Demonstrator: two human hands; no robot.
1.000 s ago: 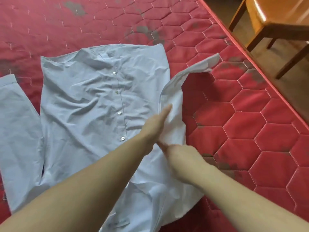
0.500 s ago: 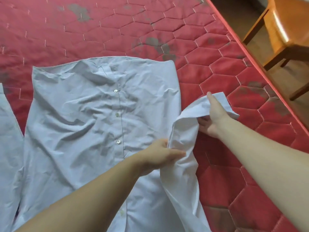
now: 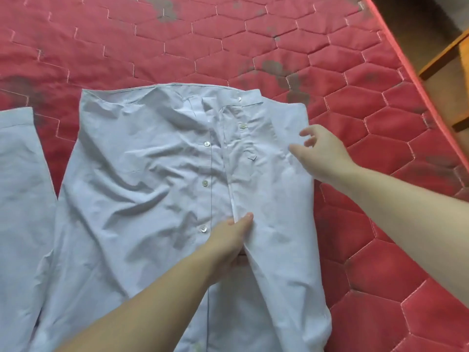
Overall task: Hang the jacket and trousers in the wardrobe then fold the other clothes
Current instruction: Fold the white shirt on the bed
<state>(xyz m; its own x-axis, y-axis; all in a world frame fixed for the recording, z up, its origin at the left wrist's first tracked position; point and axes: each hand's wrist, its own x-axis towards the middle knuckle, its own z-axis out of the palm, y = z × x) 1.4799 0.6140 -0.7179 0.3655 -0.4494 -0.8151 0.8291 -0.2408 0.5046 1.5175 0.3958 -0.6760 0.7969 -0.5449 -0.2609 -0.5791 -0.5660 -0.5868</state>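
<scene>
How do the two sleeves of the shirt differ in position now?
The right sleeve is folded over the shirt front, under the left hand; the left sleeve lies spread out on the red mattress. The right sleeve's cuff shows a button; the left sleeve's cuff shows none. Both are pale blue and wrinkled.

A red quilted mattress [image 3: 253, 47] carries everything, its cover stitched in a hexagon pattern and marked with grey worn patches, most of them beyond the shirt's far edge. A pale blue button-up shirt [image 3: 142, 189] lies spread flat and creased on it, with one sleeve [image 3: 276, 224] folded over the shirt's front. The shirt's other sleeve [image 3: 20, 174] lies flat on the mattress just beside the shirt body. The mattress edge [image 3: 416, 72] runs diagonally past the shirt's folded side.
</scene>
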